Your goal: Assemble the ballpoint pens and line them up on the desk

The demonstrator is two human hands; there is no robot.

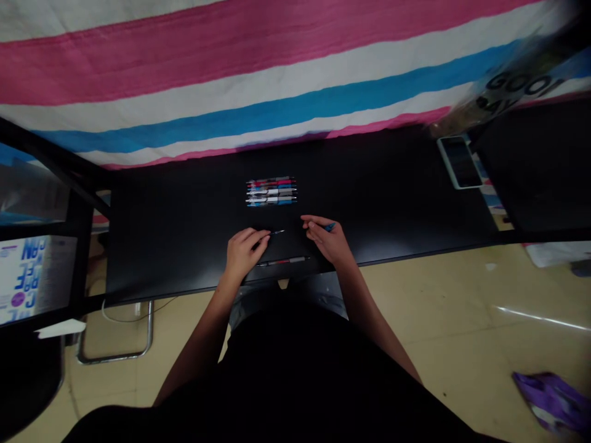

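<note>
Left hand [244, 253] pinches slim dark pen part [277, 232]; right hand [327, 240] narrow on blue pen piece [329, 227]. Loose pen [284, 261] at 6 o'clock, pen row [271, 191] at 12 o'clock, black tabletop [175, 246].

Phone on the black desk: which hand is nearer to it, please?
Right hand: it is nearer, down and left of the phone. The left hand lies farther left, beyond the right hand.

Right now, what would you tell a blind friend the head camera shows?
The left hand holds a thin dark pen part and the right hand a blue pen part, above a black desk. A row of colourful pens lies just ahead, and another pen lies nearer the desk's edge. A pink, white and blue striped cloth hangs behind, with a phone at the right.
</note>
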